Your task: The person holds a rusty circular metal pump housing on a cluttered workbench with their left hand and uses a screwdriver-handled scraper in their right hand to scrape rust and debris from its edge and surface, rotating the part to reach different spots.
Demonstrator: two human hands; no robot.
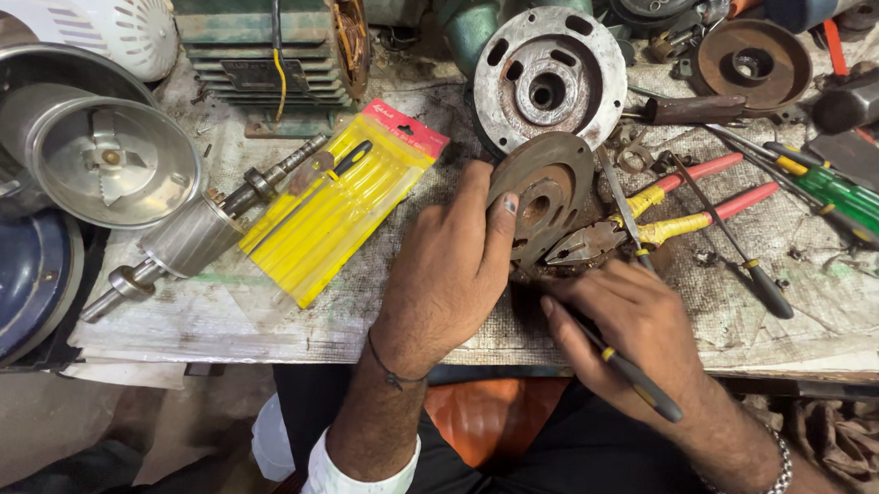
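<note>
Bare bench (209, 316) lies open at the near left, while pliers (658, 222), screwdrivers (837, 195) and a grey motor cover (549, 79) crowd the far right.

**One yellow packet on the bench, one plate on the motor**

A flat, oblong yellow blister packet (337, 208) lies slantwise on the worktop (259, 308), its red header card at the upper right end and a dark slim tool showing through the clear front. It sits just left of the left hand (448, 277). Behind it, a small dark rectangular nameplate (252, 74) is fixed to the ribbed green motor housing (261, 32).
</note>
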